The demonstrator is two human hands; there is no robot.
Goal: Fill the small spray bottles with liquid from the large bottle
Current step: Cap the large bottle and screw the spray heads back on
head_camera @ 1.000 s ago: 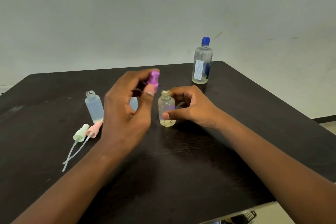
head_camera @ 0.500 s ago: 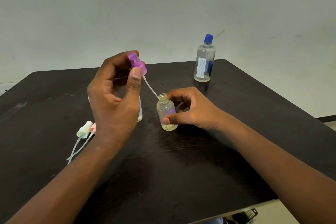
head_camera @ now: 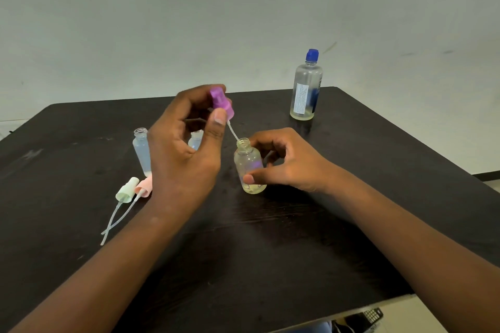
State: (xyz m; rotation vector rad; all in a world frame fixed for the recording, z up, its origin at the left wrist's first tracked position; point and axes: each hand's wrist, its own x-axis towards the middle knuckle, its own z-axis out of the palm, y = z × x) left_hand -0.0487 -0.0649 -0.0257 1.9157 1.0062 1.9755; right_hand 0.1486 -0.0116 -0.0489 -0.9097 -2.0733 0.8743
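Observation:
My left hand (head_camera: 186,149) pinches a purple spray cap (head_camera: 221,103) above the table; its white dip tube slants down into the neck of a small clear bottle (head_camera: 249,162). That bottle stands upright with a little yellowish liquid at its bottom, and my right hand (head_camera: 286,162) grips it by the side. The large bottle (head_camera: 307,86) with a blue cap stands at the far right of the table, with a little liquid at its bottom. Two more small open bottles (head_camera: 141,149) (head_camera: 196,139) stand behind my left hand, the second mostly hidden.
A green spray cap (head_camera: 127,189) and a pink spray cap (head_camera: 143,186) lie on the dark table (head_camera: 270,251) at the left, their tubes pointing toward me. A dark device (head_camera: 365,319) shows below the table's near edge. A pale wall stands behind.
My left hand lifted the purple cap off the small bottle, drawing the tube up, then lowered it a little toward the neck. My right hand kept hold of the bottle.

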